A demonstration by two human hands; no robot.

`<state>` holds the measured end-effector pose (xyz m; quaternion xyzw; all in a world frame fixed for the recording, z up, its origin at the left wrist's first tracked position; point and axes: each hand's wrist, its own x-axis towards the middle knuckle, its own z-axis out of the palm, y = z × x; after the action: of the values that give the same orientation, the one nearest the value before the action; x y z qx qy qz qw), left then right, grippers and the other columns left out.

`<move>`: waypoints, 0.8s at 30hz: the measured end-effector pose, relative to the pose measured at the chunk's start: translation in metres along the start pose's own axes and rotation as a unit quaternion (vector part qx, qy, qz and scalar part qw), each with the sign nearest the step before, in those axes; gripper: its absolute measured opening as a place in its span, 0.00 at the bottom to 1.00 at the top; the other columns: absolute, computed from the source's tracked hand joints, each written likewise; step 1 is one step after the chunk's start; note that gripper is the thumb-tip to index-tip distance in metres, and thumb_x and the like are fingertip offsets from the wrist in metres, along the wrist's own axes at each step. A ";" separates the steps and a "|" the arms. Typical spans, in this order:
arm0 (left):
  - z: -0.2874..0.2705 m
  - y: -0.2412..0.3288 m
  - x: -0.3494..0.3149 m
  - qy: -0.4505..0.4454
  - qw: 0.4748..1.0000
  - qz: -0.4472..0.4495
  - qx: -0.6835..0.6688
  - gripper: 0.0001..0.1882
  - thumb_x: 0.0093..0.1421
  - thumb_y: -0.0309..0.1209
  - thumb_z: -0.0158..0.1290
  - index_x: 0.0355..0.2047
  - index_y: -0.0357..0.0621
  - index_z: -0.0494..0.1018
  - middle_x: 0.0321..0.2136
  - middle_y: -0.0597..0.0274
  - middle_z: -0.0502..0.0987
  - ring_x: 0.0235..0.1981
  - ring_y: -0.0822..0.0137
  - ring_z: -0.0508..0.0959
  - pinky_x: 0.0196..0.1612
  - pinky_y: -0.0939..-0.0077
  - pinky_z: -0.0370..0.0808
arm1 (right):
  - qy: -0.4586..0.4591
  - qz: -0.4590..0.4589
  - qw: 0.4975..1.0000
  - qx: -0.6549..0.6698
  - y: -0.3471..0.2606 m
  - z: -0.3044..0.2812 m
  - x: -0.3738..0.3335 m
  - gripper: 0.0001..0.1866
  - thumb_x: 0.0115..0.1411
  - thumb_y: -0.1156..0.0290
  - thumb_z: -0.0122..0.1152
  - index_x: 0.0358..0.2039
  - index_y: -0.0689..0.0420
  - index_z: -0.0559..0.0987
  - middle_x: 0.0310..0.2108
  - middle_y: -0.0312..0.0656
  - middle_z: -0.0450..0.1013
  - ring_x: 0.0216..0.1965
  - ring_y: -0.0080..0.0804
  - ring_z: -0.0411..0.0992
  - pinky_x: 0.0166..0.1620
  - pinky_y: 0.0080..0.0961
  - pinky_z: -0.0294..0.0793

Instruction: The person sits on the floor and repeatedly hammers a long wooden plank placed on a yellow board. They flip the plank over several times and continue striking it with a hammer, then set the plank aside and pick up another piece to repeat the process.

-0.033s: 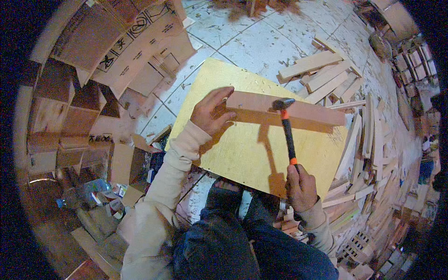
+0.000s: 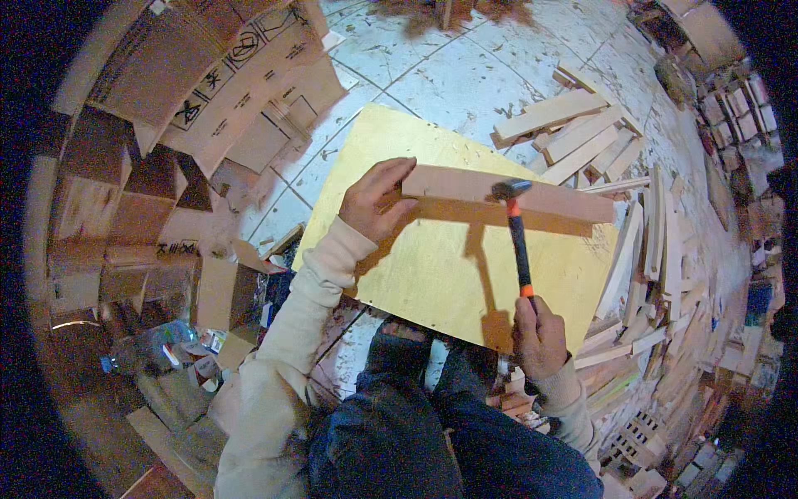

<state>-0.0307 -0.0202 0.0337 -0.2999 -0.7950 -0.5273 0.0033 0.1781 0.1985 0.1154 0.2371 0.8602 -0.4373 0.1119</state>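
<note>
A long reddish-brown wooden block [image 2: 465, 182] lies across a pale yellow wooden board [image 2: 416, 283]. My left hand [image 2: 376, 202] is closed around the block's left end, thumb on the near side and fingers over the far side. In my right hand [image 2: 542, 334] is a hammer [image 2: 519, 241] with a black and orange handle, gripped near its lower end. The dark hammer head is over the middle-right part of the block. Whether it touches the wood I cannot tell. Shadows of the hammer and my hand fall on the board.
Loose wooden strips [image 2: 573, 133] lie on the tiled floor [image 2: 424, 66] beyond the board, and more pile up along its right side. Large cardboard boxes [image 2: 208, 91] line the left. A clear plastic bottle [image 2: 162, 343] lies among clutter at the lower left.
The hammer and my right hand have shifted slightly to the right and a little nearer. My left hand keeps its hold on the block's end.
</note>
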 end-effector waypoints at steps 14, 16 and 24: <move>0.072 0.033 0.012 -0.026 0.979 0.202 0.025 0.26 0.51 0.28 0.61 0.51 0.38 0.69 0.48 0.45 0.72 0.44 0.48 0.77 0.46 0.62 0.77 | 0.026 -0.038 0.997 0.065 0.051 0.009 -0.040 0.15 0.66 0.61 0.47 0.34 0.60 0.72 0.17 0.46 0.72 0.16 0.46 0.71 0.21 0.38 0.67; 0.077 0.038 0.014 -0.021 0.976 0.212 0.035 0.24 0.51 0.29 0.61 0.49 0.40 0.71 0.48 0.45 0.72 0.44 0.49 0.78 0.45 0.62 0.77 | 0.025 -0.023 0.996 0.076 0.051 0.010 -0.036 0.15 0.66 0.60 0.46 0.34 0.61 0.72 0.17 0.47 0.72 0.17 0.46 0.72 0.22 0.38 0.68; 0.097 0.044 0.011 0.001 0.988 0.154 0.010 0.10 0.51 0.26 0.60 0.35 0.43 0.79 0.43 0.48 0.77 0.42 0.53 0.79 0.42 0.67 0.78 | 0.035 0.031 0.998 0.052 0.053 0.008 -0.026 0.17 0.68 0.60 0.43 0.31 0.61 0.71 0.18 0.47 0.73 0.18 0.45 0.73 0.22 0.38 0.69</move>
<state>0.0117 0.0781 0.0313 -0.4178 -0.7444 -0.5132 0.0883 0.2278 0.2109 0.0841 0.2844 0.8322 -0.4688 0.0829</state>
